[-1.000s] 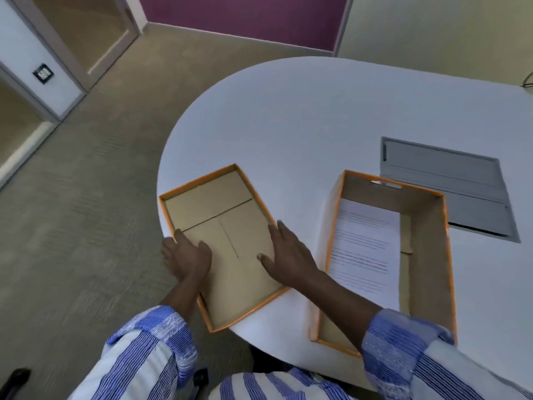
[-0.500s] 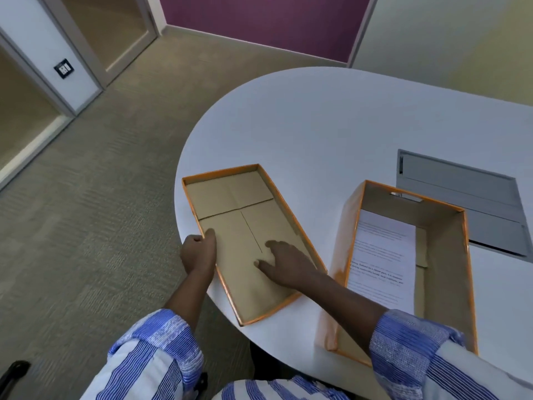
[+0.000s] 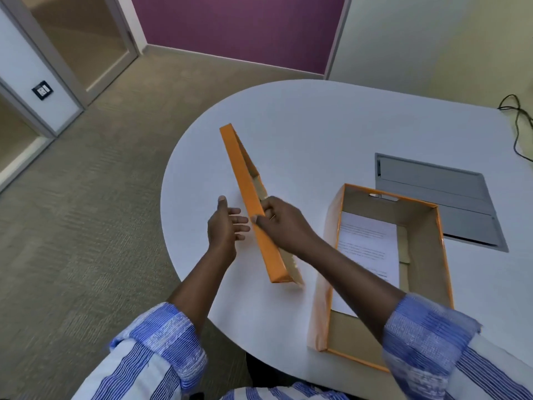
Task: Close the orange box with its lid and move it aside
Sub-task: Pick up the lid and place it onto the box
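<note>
The orange lid [image 3: 245, 180] stands tipped up on its long edge on the white table, its orange side wall facing me and its brown inside turned to the right. My right hand [image 3: 284, 223] grips the lid's upper rim near the middle, thumb on the orange wall and fingers inside. My left hand [image 3: 226, 226] is open just left of the lid, fingers spread and pointing at it, close to its wall. The open orange box [image 3: 331, 255] sits to the right with a printed sheet of paper [image 3: 367, 249] on its brown floor.
The round white table [image 3: 302, 125] ends close to my body and curves off to the left over carpet. A grey hatch panel [image 3: 432, 194] is set in the tabletop behind the box. A black cable [image 3: 516, 122] lies at the far right.
The lid lay flat with both hands on it. Now it is tipped up on its edge and sits further right. My right hand grips its rim and my left hand has let go.
</note>
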A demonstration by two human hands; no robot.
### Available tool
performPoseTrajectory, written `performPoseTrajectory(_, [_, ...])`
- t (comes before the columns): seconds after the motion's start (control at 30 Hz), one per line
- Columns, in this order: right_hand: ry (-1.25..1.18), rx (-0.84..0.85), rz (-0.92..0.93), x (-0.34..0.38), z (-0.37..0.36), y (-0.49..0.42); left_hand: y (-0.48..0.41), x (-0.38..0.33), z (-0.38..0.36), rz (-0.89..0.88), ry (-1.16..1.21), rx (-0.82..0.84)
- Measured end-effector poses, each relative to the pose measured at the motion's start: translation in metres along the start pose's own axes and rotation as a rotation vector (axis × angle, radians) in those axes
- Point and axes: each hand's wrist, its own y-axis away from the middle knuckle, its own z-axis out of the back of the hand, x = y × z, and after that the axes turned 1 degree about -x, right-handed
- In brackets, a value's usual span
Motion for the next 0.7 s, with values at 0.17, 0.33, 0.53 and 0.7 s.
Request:
performPoseTrajectory(0.17, [-0.444,0.054,-0.039,0.011,0.049,0.014,0.005,0.038,-0.013,0.097,-0.2,-0.017])
performPoseTrajectory(0.33, [-0.729,0.085,-0.057,0.001,0.1,0.037,0.017,0.05,-0.02,0.318,-0.036,0.189])
performPoseTrajectory(0.53, [-0.783,-0.058,-0.138,-0.05,0.156,0.076,0.031,0.042,-0.054,0.199,-0.013,0.245])
performPoseTrajectory(0.7, [-0.404,-0.341,-0.249,-0.101,0.195,0.113,0.044,0.036,-0.091,-0.007,-0.189,0.154])
